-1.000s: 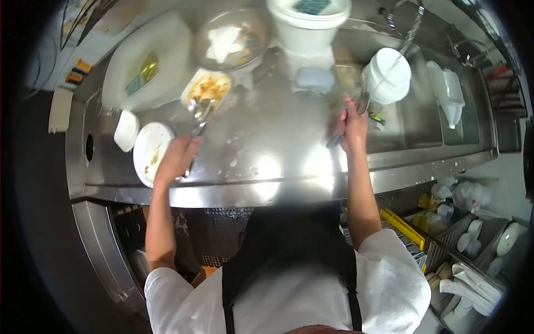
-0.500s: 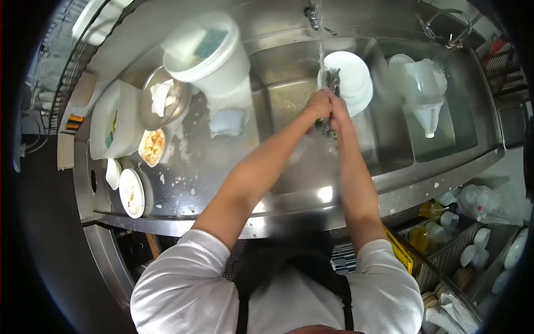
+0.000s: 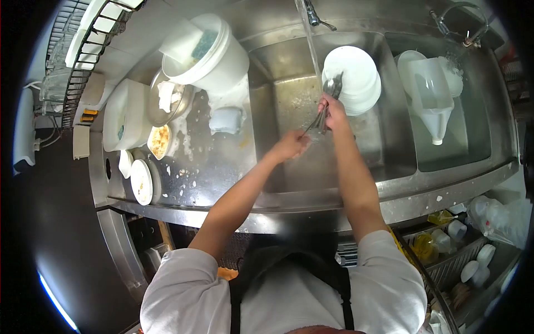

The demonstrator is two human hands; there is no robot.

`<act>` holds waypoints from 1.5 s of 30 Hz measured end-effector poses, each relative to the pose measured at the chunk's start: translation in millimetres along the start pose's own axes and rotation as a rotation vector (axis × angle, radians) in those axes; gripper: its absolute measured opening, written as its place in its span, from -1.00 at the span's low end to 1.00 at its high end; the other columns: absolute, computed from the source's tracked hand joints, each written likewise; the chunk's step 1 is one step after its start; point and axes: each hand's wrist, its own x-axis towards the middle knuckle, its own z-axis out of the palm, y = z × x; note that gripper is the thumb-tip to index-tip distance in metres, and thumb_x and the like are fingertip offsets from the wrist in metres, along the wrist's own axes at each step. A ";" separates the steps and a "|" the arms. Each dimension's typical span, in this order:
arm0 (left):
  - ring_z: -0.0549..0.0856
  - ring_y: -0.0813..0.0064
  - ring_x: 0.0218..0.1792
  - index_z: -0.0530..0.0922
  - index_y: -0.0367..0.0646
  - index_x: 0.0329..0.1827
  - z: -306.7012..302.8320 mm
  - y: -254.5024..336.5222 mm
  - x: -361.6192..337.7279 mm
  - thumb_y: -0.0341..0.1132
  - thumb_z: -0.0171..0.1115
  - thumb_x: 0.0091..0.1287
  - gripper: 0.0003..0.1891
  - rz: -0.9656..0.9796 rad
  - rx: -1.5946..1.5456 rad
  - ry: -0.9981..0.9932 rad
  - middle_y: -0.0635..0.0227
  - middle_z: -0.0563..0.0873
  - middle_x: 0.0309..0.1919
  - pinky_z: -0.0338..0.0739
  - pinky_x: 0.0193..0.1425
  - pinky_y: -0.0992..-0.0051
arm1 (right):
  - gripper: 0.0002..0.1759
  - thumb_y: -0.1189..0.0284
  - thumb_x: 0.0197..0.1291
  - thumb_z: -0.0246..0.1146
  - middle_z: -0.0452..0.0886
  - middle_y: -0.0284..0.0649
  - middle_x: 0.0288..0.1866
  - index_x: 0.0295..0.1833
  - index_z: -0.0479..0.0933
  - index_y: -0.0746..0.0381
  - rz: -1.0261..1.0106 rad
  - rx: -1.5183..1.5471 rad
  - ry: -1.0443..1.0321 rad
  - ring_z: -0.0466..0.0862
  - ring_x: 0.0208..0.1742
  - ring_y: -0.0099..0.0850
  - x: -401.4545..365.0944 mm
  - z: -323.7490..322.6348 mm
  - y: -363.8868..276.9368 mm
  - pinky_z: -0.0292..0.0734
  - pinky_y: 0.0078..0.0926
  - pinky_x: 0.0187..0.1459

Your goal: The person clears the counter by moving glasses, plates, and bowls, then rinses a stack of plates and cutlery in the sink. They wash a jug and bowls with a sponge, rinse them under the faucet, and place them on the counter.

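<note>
Above the middle sink basin (image 3: 278,97), my right hand (image 3: 334,113) is closed around a bundle of metal cutlery (image 3: 332,88). Spoon bowls stick out at its upper end, beside a stack of white plates (image 3: 351,72). My left hand (image 3: 291,146) is lower and to the left, its fingers pinched at the end of a thin metal piece that slants down from the bundle. Which kind of cutlery that piece is, I cannot make out. A stream of water (image 3: 310,34) runs down into the basin just left of the plates.
On the left counter are a white bucket (image 3: 214,61), a metal bowl (image 3: 158,114), a dish of food scraps (image 3: 159,141), a folded cloth (image 3: 226,121) and dirty plates (image 3: 142,182). The right basin holds a translucent plastic jug (image 3: 431,92) in water. A tap (image 3: 315,18) juts from the back wall.
My hands were together around the cutlery under the running water. Now my left hand has moved down and left, apart from my right, which keeps the bundle. The camera view has shifted slightly.
</note>
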 end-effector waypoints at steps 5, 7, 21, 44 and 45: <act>0.66 0.26 -0.40 0.58 -0.19 -0.19 -39.3 -32.2 -7.7 -0.28 0.15 0.23 -0.81 0.339 0.892 0.100 0.24 0.63 -0.47 0.48 -0.34 0.34 | -0.80 0.32 0.24 0.17 0.45 -0.34 -0.53 -0.23 0.48 0.25 0.029 -0.728 0.002 0.47 -0.56 -0.54 -15.1 7.8 -17.1 0.41 -0.56 -0.56; 0.64 0.17 -0.13 0.64 -0.06 -0.23 -40.5 7.7 -0.2 -0.25 0.13 0.21 -0.82 0.173 1.171 0.055 0.26 0.66 -0.28 0.46 -0.06 0.18 | -0.63 0.26 0.20 0.23 0.55 -0.24 -0.44 -0.06 0.49 0.36 0.076 -0.742 -0.067 0.57 -0.46 -0.48 -10.5 -3.5 -10.1 0.52 -0.51 -0.47; 0.50 0.15 0.12 0.63 -0.10 -0.10 -23.6 59.1 121.8 -0.31 0.09 0.18 -0.74 0.580 1.318 0.422 0.16 0.55 0.04 0.27 0.29 0.15 | -0.79 0.23 0.24 0.20 0.41 -0.48 -0.55 -0.25 0.42 0.13 0.033 -0.311 -0.124 0.33 -0.59 -0.66 -62.4 -20.3 -34.6 0.24 -0.65 -0.55; 0.64 0.39 -0.23 0.54 -0.23 -0.04 -65.5 7.1 220.2 -0.20 0.08 0.34 -0.71 0.023 -0.717 -0.172 0.29 0.64 -0.26 0.57 -0.12 0.37 | -0.68 0.26 0.06 0.30 0.66 -0.22 -0.33 -0.23 0.63 0.32 -0.053 -0.494 -0.277 0.63 -0.34 -0.45 -44.7 -20.7 -12.6 0.55 -0.45 -0.26; 0.62 0.42 -0.28 0.55 -0.22 -0.04 -57.7 3.9 218.1 -0.22 0.11 0.34 -0.72 0.090 -0.652 -0.041 0.31 0.63 -0.30 0.55 -0.20 0.40 | -0.69 0.29 0.10 0.27 0.67 -0.21 -0.29 -0.17 0.64 0.31 -0.188 -0.395 -0.409 0.61 -0.35 -0.45 -25.1 -36.5 2.3 0.52 -0.46 -0.29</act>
